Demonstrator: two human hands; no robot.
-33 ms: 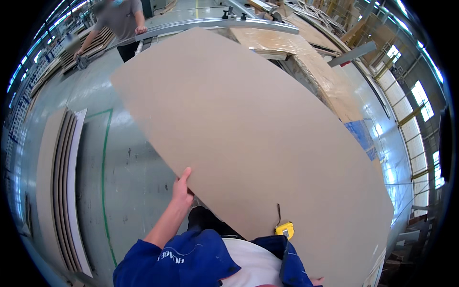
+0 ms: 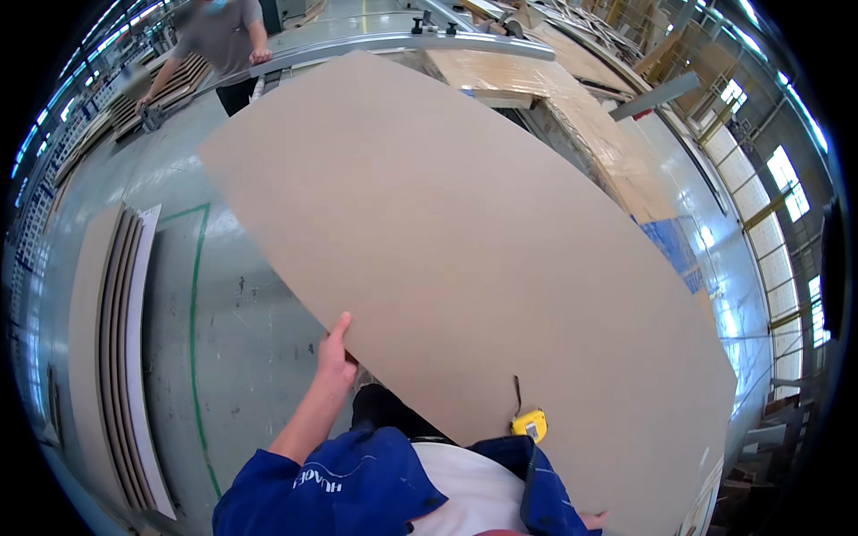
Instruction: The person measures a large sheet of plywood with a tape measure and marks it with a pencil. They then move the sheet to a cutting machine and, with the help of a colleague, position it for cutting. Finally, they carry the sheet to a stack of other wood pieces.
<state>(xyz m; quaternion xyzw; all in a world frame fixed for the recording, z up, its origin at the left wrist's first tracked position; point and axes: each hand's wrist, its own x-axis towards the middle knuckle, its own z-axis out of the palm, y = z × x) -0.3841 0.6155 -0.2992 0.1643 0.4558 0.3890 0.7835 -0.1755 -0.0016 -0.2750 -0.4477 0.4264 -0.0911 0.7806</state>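
A large beige board [image 2: 465, 250] fills the middle of the view. My left hand [image 2: 338, 353] grips its left edge, thumb on top and fingers curled underneath. My right hand [image 2: 592, 521] shows only partly at the bottom, beside my jacket, holding the board's near edge. A yellow tape measure [image 2: 530, 425] with a black strap lies on the board, near my body.
A person [image 2: 223, 45] in grey stands at the far left, a hand on a metal rail [image 2: 375, 51]. Wrapped boards [image 2: 581, 116] lie beyond my board. Several panels [image 2: 116, 348] are stacked on the left, beside a green floor line [image 2: 195, 313].
The board, the tape measure on it and my left hand have shifted slightly to the left.
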